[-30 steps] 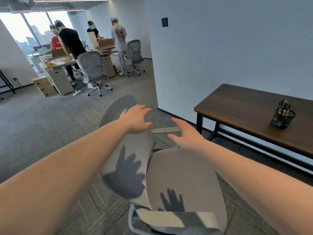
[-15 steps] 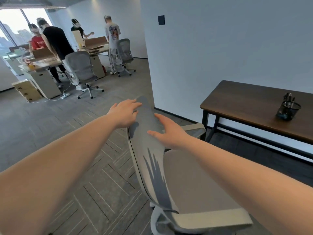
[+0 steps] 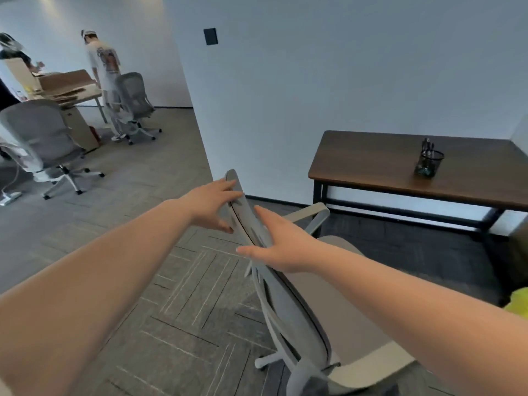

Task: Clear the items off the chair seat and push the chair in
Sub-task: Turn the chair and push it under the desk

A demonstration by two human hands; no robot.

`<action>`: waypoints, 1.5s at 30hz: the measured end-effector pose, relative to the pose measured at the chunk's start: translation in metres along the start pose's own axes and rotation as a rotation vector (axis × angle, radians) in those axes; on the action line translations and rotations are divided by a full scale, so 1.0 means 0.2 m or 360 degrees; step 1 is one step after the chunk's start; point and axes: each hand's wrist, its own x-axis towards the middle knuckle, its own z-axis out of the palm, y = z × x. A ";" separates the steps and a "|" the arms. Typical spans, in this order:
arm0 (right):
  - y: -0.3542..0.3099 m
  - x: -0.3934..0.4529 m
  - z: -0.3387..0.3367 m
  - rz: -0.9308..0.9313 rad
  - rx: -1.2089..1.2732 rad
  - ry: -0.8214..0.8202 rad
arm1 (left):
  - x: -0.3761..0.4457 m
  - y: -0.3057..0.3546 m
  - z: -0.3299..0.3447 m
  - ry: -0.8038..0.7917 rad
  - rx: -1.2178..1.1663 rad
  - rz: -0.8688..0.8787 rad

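The grey office chair's backrest (image 3: pixel 288 304) stands edge-on in the middle of the view. Its grey seat (image 3: pixel 357 310) faces right toward the dark wooden table (image 3: pixel 385 164), and nothing lies on the part of the seat I can see. My left hand (image 3: pixel 211 204) presses on the rear side of the backrest near its top, fingers spread. My right hand (image 3: pixel 280 244) lies flat on the front side, just below the left. Together both hands hold the backrest between them. One armrest (image 3: pixel 308 215) points toward the table.
A black mesh pen cup (image 3: pixel 428 162) stands on the table. A white wall corner (image 3: pixel 200 124) juts out behind the chair. At the far left are other grey chairs (image 3: pixel 43 138), desks and a standing person (image 3: pixel 103 70). Something yellow-green (image 3: pixel 518 302) shows at the right edge.
The chair has swivelled so its backrest is edge-on and the seat faces the table. My hands moved from above it onto the two sides of the backrest. My view turned right.
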 end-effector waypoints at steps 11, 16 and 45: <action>-0.07 0.08 0.16 0.0408 -0.0072 -0.0012 | 0.15 -0.15 0.05 0.0195 0.0109 0.0615; -0.05 0.10 0.18 0.0416 -0.0121 0.0008 | 0.17 -0.16 0.10 0.0256 0.0029 0.0630; 0.92 -0.47 -0.55 0.0575 -0.0771 0.0317 | 0.60 0.98 -0.07 0.0443 -0.0133 0.0421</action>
